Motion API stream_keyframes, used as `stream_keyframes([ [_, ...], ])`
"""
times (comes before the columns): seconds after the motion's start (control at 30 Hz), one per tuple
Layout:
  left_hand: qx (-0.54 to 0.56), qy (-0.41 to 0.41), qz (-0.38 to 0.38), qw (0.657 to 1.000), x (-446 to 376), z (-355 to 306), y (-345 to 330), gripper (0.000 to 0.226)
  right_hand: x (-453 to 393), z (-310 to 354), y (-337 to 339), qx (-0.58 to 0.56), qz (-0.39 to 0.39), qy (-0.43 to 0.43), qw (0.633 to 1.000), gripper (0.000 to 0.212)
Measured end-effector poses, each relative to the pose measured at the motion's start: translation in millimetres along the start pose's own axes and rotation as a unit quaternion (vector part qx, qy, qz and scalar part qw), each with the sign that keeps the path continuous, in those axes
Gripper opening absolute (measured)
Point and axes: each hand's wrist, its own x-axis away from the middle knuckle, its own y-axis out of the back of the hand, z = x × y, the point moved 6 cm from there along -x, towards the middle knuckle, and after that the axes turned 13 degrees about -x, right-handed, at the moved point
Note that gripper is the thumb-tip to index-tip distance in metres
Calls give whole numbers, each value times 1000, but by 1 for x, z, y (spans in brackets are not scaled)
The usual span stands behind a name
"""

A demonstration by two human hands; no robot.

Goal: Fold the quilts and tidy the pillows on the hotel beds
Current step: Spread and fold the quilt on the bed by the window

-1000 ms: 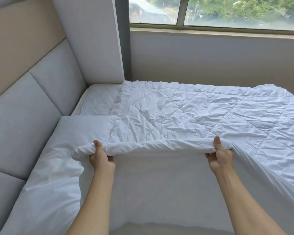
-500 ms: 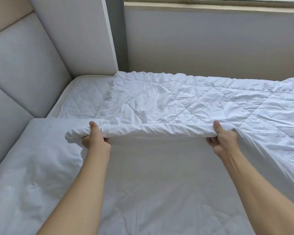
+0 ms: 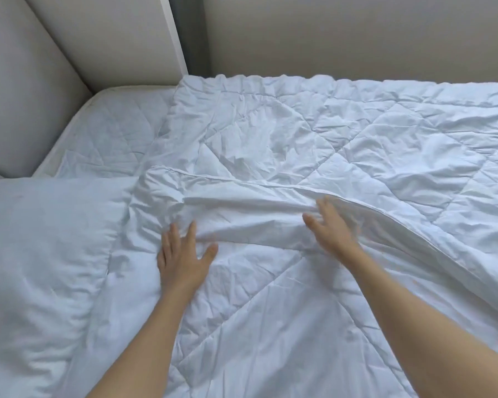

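A white quilt [image 3: 342,145] with diamond stitching lies across the bed, its near half folded over onto the far half, the folded edge running through the middle. My left hand [image 3: 181,258] rests flat on the folded layer with its fingers spread. My right hand [image 3: 332,228], a little blurred, lies open on the same layer close to the folded edge. Neither hand holds anything. A white pillow [image 3: 38,254] sits at the left, partly overlapped by the quilt's end.
A grey padded headboard [image 3: 18,90] rises at the left, with bare quilted mattress [image 3: 107,130] showing in the far left corner. A beige wall [image 3: 357,35] runs along the bed's far side.
Both hands have let go of the quilt's edge, which has dropped onto the far half. The hands now lie flat and open on it. The view has tilted down toward the bed.
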Motion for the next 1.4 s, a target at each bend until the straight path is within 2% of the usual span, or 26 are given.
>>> stream_keyframes([
  [0.07,-87,-35,-47,994,9,4,-19,84,1,-19,-34,165,1,36,986,70],
  [0.13,-110,-52,-110,986,8,8,-29,86,6,-38,-54,259,-23,70,963,71],
  [0.3,-145,-78,-170,972,-3,10,-45,84,-7,-52,-66,310,-55,84,945,71],
  [0.43,-128,-70,-119,982,-7,14,-45,90,7,-45,-60,286,-58,95,952,77],
  [0.53,-89,-66,-86,990,10,4,-22,85,41,-37,-48,211,-72,85,971,82],
  [0.63,-50,-99,-142,984,53,-17,23,76,87,-19,-37,157,-97,88,979,80],
  [0.77,-59,-157,-203,965,119,-50,84,76,151,22,-6,140,-126,110,976,80],
  [1.0,-53,-206,-267,940,239,-86,214,78,297,127,71,124,-201,183,954,82],
  [1.13,-54,-235,-293,925,310,-100,295,78,387,171,114,120,-232,191,946,79],
  [1.27,-59,-265,-319,908,384,-109,355,79,477,199,154,118,-274,194,935,79],
  [1.4,-41,-300,-329,895,452,-125,378,81,562,199,188,110,-317,194,922,79],
])
